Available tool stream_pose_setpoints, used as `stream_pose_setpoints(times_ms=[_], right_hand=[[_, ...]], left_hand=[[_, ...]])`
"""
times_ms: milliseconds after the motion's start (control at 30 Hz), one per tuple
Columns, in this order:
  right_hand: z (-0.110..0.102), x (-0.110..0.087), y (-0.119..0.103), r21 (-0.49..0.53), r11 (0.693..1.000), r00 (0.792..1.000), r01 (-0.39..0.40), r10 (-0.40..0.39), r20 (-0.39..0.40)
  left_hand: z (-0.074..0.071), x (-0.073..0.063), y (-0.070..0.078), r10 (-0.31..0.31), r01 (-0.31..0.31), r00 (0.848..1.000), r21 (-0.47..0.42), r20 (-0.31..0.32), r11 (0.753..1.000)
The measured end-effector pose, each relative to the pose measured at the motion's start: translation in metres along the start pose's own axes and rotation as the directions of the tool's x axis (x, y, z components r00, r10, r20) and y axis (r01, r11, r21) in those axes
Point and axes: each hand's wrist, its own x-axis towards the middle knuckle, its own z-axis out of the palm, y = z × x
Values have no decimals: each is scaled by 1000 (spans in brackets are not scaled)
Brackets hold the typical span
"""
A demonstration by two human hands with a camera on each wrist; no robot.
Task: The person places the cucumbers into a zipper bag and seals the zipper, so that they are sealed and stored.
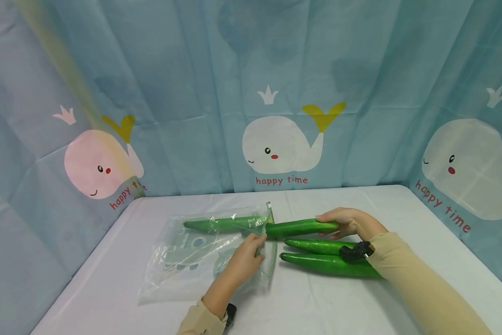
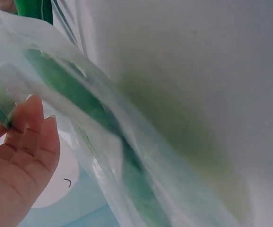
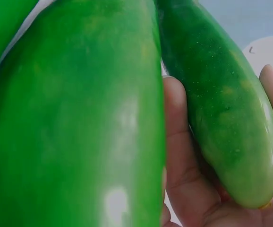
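The left hand (image 1: 243, 261) pinches the plastic bag (image 1: 184, 279) near its mouth while the right hand (image 1: 346, 220) grips a cucumber (image 1: 297, 227), tip at the opening: loading, seemingly, calling for a steady push leftward.

I see the left forearm (image 1: 224, 289) slanting in from the near side of the clear bag (image 1: 167, 284), bare below the cuff. Left hand (image 1: 247, 258) at the bag's right edge: fingers bent, pinching. Right arm (image 1: 427, 284) sleeved, reaching across from the bag's right. Right hand (image 1: 346, 221) right of the bag, gripping, thumb opposite fingers.
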Motion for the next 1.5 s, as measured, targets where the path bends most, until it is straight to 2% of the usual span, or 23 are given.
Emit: stream_pose_setpoints(times_ms=[267,733,1000,1200,1400,1500], right_hand=[[9,9,-2,22,1000,1000,-12,11,2],[25,23,-10,37,999,1000,-8,8,-1],[33,28,-15,88,996,1000,-30,30,0],[36,30,-18,167,986,1000,-28,27,8],[39,31,-20,185,983,1000,-11,7,24],[41,31,-20,167,986,999,-29,23,36]], left_hand=[[1,1,2,10,-10,1000,-4,-13,1000],[2,2,2,-7,7,1000,-4,-19,1000],[2,2,3,-23,23,1000,-10,-19,1000],[2,2,4,-12,12,1000,11,-19,1000],[2,1,3,5,-5,1000,7,-21,1000],[2,1,4,6,-6,1000,6,-22,1000]])
